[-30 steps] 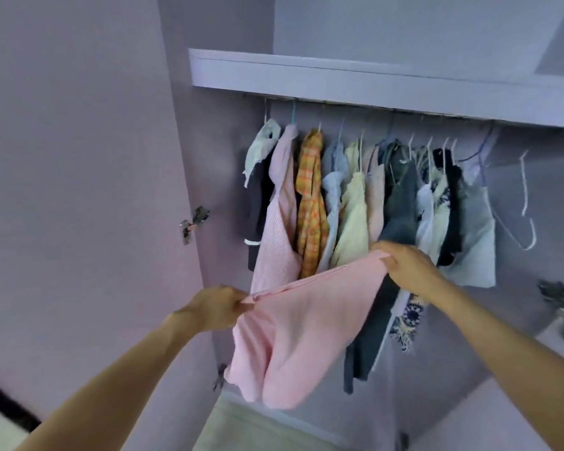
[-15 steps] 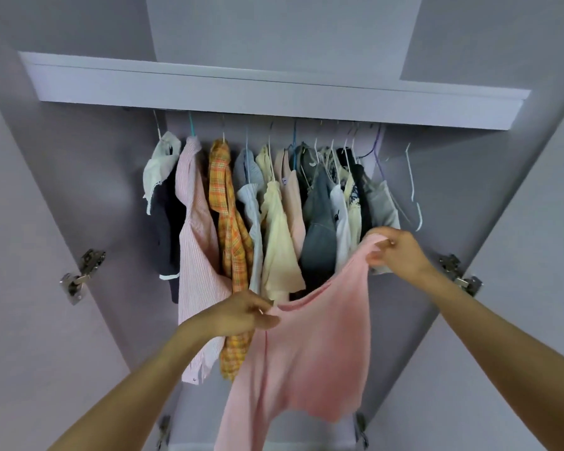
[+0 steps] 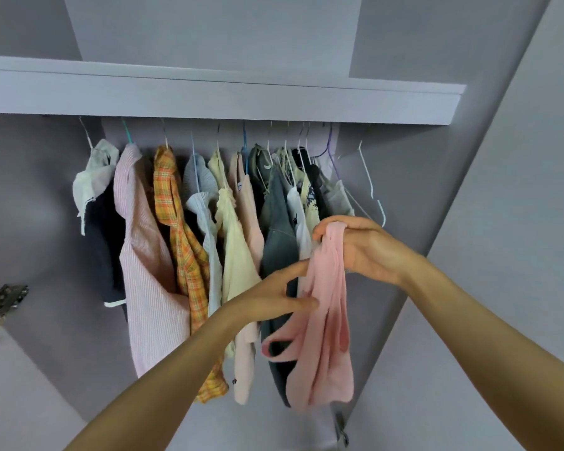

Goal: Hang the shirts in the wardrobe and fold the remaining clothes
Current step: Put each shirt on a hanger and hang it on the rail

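Open wardrobe [image 3: 502,222] with lilac-grey walls is seen from below, a shelf board [image 3: 209,96] crossing the top and door hinges [image 3: 4,304] on the left. Under the board a row of clothes is hung on wire hangers: a white and dark top [image 3: 95,203] at far left, a pink striped shirt [image 3: 147,271], an orange plaid shirt [image 3: 183,249], a pale blue top [image 3: 202,203], a cream top [image 3: 235,255], a peach top [image 3: 249,222], a dark grey piece [image 3: 279,249], then several bunched items that cannot be told apart. An empty white hanger [image 3: 372,190] is hung at the right end of the row.

A pink garment [image 3: 323,336] is held up in front of the hanging clothes, bunched, its long axis vertical, the loose end hanging down. Its top is gripped by the right hand [image 3: 365,249], fingers curled around the gathered cloth. The left hand [image 3: 274,297] is set just below, thumb and fingers mostly straight and touching the cloth's left edge; a firm pinch cannot be confirmed.
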{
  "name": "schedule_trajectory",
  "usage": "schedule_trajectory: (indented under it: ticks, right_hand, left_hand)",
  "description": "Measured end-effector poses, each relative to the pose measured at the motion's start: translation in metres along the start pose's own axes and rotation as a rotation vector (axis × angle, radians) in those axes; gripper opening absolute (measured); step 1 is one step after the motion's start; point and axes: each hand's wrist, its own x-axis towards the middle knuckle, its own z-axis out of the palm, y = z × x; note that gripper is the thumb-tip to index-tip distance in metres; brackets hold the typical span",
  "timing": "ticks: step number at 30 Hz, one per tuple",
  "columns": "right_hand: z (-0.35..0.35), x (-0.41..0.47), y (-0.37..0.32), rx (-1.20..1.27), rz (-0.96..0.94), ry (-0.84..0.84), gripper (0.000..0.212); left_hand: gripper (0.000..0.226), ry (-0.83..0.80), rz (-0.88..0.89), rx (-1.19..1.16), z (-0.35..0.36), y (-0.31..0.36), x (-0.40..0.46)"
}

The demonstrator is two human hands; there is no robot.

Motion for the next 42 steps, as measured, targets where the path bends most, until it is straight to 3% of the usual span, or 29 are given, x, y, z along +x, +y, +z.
schedule_trajectory:
  ticks: [2, 5, 9, 13, 18, 20, 24, 27, 32, 34, 37, 39, 42]
  right_hand:
    - [-0.007, -0.003, -0.008, -0.045, -0.035, 0.009, 0.023]
    - [-0.026, -0.009, -0.01, 0.013, -0.104, 0.188, 0.039]
    - [-0.044, -0.016, -0.005, 0.067, -0.175, 0.399, 0.029]
    - [-0.057, -0.019, -0.001, 0.012, -0.258, 0.627, 0.03]
    - [-0.08, -0.022, 0.017, -0.255, -0.246, 0.934, 0.033]
    - [-0.086, -0.02, 0.025, -0.368, -0.217, 0.932, 0.031]
    - [-0.085, -0.008, 0.03, -0.581, -0.149, 0.747, 0.033]
    - [-0.079, -0.001, 0.023, -0.498, -0.182, 0.629, 0.035]
    - [-0.08, 0.019, 0.016, -0.409, -0.319, 0.668, 0.052]
    - [-0.092, 0.032, 0.022, -0.695, -0.269, 0.821, 0.048]
    - [-0.124, 0.05, 0.038, -1.162, 0.062, 0.919, 0.052]
    - [-0.138, 0.063, 0.046, -1.21, 0.291, 0.893, 0.06]
    - [-0.151, 0.084, 0.055, -1.136, 0.394, 0.929, 0.061]
  left_hand:
    - [0.014, 0.033, 0.009, 0.002, 0.011, 0.009, 0.015]
    - [0.03, 0.128, -0.017, 0.021, 0.02, 0.009, 0.035]
    - [0.029, 0.17, -0.065, 0.146, 0.025, -0.002, 0.043]
    - [0.025, 0.139, -0.233, 0.236, 0.024, -0.023, 0.037]
    - [0.017, 0.158, -0.568, 0.561, -0.005, -0.044, 0.022]
    - [0.018, 0.252, -0.593, 0.42, -0.018, -0.038, 0.018]
    - [0.025, 0.379, -0.438, 0.091, -0.027, 0.001, 0.037]
    - [0.027, 0.419, -0.306, -0.101, -0.027, 0.03, 0.06]
    - [0.03, 0.654, -0.126, -0.081, -0.046, 0.054, 0.092]
    - [0.027, 0.735, -0.119, 0.061, -0.052, 0.057, 0.101]
    - [0.021, 0.824, -0.131, 0.35, -0.055, 0.055, 0.108]
    - [0.017, 0.849, -0.123, 0.491, -0.056, 0.052, 0.112]
    - [0.016, 0.822, -0.192, 0.587, -0.06, 0.045, 0.116]
